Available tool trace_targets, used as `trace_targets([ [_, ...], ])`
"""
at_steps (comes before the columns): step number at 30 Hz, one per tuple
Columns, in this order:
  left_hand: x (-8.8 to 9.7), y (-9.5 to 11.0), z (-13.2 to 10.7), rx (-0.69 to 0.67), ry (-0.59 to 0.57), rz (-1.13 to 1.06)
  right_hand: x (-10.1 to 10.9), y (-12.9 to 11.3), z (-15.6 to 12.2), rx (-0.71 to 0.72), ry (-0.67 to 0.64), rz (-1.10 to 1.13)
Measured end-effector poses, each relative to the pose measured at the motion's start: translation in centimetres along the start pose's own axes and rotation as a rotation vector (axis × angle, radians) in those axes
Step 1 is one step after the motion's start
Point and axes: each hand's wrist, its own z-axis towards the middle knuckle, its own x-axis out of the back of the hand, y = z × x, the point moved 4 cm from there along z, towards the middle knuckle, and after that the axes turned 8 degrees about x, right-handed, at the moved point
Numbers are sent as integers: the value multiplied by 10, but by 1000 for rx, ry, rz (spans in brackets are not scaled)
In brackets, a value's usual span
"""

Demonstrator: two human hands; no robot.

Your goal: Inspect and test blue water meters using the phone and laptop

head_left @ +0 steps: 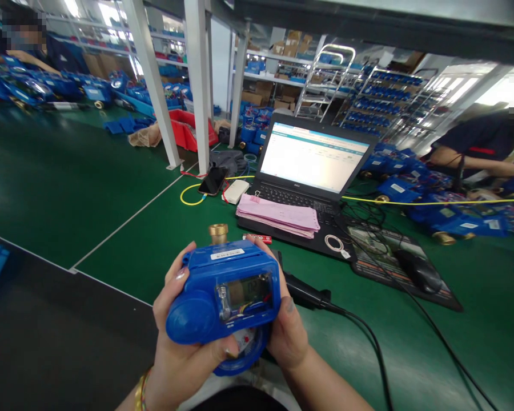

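A blue water meter [244, 260] is held up between my two hands, above the near edge of the green bench. Its window shows a small display, wires and a spring, and a brass threaded end sticks out at the back. My left hand [175, 342] wraps its left side, the thumb lying near the round dial below. Against the right side presses my right hand [289, 328], its fingertips reaching over the top. Just behind that hand, a black handheld scanner [304, 292] with a cable lies on the bench, partly hidden.
A laptop [312, 157] stands open ahead, with pink papers [278, 214] on its keyboard. A mouse [418, 271], a phone [213, 181] and a red bin [188, 130] are around it. Metal posts rise from the bench [124, 182]. Co-workers sit at both sides among several blue meters.
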Motion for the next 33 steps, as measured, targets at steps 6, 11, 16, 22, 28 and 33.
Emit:
trace_targets([
  [6,-1,1,-1,-17,7,7,-1,-4,1,-40,-88,6],
  [11,-1,-1,-1,-4,2,10,-1,-7,2,-42,-103,7],
  [16,1,-1,-2,-13,-7,30,-2,-3,1,1,-67,29],
  [22,0,0,-1,-18,-24,-20,-2,0,0,-9,-35,94],
  [28,0,-6,-1,47,15,-83,0,3,2,-75,-66,174],
  [33,-1,-14,-1,110,45,-156,2,11,7,-122,-90,218],
])
